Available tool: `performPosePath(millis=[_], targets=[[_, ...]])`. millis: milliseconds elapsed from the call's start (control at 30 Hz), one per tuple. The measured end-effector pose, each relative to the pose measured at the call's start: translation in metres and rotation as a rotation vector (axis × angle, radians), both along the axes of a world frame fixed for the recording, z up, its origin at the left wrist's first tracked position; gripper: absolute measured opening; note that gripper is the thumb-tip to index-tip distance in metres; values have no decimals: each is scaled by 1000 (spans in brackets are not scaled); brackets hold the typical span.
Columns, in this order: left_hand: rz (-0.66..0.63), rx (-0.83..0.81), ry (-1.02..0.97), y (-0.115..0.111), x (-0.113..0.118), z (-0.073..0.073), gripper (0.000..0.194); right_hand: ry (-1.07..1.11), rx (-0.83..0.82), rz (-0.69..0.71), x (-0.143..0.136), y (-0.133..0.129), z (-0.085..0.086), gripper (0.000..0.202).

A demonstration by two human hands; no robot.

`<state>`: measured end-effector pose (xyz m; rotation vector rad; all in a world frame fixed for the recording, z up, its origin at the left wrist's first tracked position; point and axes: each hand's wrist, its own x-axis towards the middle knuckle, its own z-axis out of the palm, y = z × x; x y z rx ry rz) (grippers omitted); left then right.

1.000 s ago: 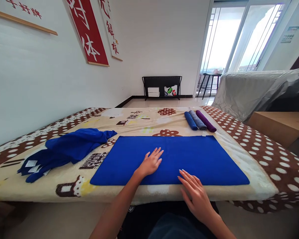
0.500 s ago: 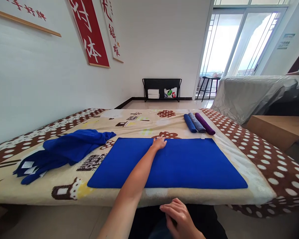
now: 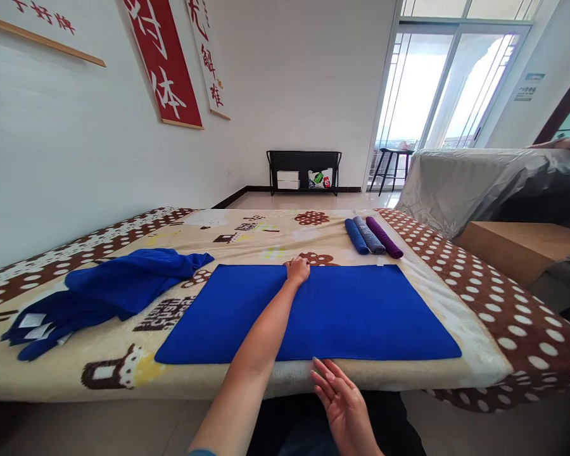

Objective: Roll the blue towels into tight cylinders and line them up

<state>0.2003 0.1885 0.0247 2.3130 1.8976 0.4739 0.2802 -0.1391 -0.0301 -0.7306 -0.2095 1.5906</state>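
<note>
A blue towel [image 3: 361, 310] lies flat in a wide rectangle on the patterned blanket, with a small white tag at its far edge. Stretched across it, my left arm ends in my left hand [image 3: 298, 269], whose fingers are curled closed at the middle of the far edge. My right hand [image 3: 342, 402] is at the near edge, palm turned partly up and fingers extended, the fingertips close to the hem. It holds nothing. To the left, a crumpled blue cloth [image 3: 133, 285] with white labels lies in a loose heap.
Three rolled cloths [image 3: 373, 235], blue, grey-blue and purple, lie side by side beyond the towel's right end. The blanket [image 3: 247, 228] covers the bed-like surface. A cardboard box [image 3: 517, 244] and a plastic-covered piece of furniture [image 3: 456, 183] stand at right, with another person's hand [image 3: 563, 144] above.
My right hand has risen from my lap to the towel's near edge and its fingers have straightened. My left hand has curled its fingers at the far edge. The view has shifted slightly right.
</note>
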Motion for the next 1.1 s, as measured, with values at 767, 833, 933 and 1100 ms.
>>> performPosePath(millis=[767, 833, 933, 1100], targets=[[-28, -82, -79, 9, 2, 13, 37, -295, 49, -82, -26, 33, -4, 47], [-43, -92, -158, 10, -1, 24, 36, -428, 106, -107, -24, 31, -1, 47], [-55, -109, -310, 14, -8, 50, 36, -591, 206, -120, -15, 25, 13, 47], [-110, -107, -660, 13, -37, 112, 33, -677, 320, -326, 31, 32, 67, 42]])
